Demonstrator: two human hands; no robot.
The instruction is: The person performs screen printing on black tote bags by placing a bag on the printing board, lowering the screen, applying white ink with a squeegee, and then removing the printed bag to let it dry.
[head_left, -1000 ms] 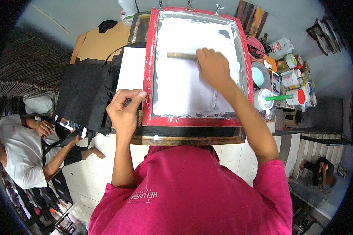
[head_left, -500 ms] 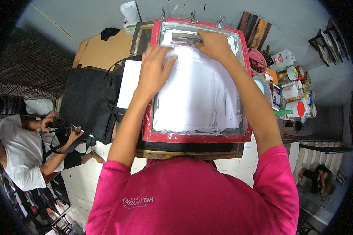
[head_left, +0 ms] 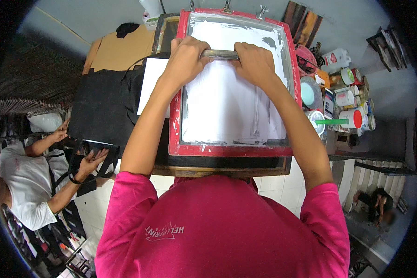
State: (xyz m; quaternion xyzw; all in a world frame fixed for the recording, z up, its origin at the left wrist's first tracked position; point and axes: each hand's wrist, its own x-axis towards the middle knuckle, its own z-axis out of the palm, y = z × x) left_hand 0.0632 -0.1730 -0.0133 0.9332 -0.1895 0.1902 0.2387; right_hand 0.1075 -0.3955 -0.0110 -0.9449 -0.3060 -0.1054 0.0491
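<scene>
Grips: your left grip [head_left: 185, 58] and right grip [head_left: 255, 64] are both closed, fingers curled over opposite ends of the squeegee [head_left: 220, 54].
Squeegee: it lies crosswise inside the red frame [head_left: 245, 151], nearer that frame's far rail than its near one.
Left grip's change: half a second ago it was off the squeegee, over the frame's left side, and your right grip held on alone; now it has joined.
Squeegee's change: it has come from the frame's far rail a little toward you, over the mesh [head_left: 224, 106]. That suggests the early part of a two-handed pull, with pressure likely more even.
White sheet [head_left: 150, 81]: just left of the frame.
Black bag [head_left: 99, 95]: farther left of the frame.
Tubs [head_left: 344, 97]: right of the frame.
</scene>
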